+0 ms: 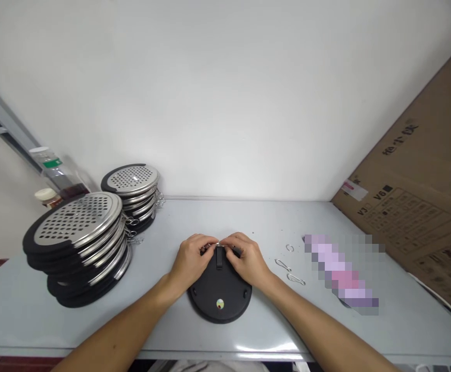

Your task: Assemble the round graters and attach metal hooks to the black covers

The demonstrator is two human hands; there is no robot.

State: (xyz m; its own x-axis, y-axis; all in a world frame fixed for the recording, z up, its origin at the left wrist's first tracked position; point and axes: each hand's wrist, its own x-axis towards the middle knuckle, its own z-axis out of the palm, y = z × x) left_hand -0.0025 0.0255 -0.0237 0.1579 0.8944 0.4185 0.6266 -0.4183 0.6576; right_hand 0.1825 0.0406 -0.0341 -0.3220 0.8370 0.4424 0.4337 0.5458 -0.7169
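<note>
- A black round disc (231,289) lay flat on the grey table (171,336), between the two wrists and on the near side of the fingertips, its far edge directly under them.
- Being round, the disc offered no long axis, but its narrow black tab (219,261) ran straight toward the person from the point where the fingertips met; neither hand was clearly nearer.
- The left hand (192,258) and right hand (249,261) met over the tab's far end, thumbs and fingertips closed in tight pinches about a small metal fitting (220,245); which hand bore more of it could not be told.
- A small round sticker (220,304) marked the disc's near half, below both hands.
- Just beyond the right hand, a loose ring (289,248) and two wire clips, one farther (283,265) and one nearer (296,279), lay apart.
- Well left of the left hand, perforated metal discs with black rims stood in a nearer stack (80,222) and a farther stack (132,180).
- Far right of the right hand leaned a printed carton (423,191).
</note>
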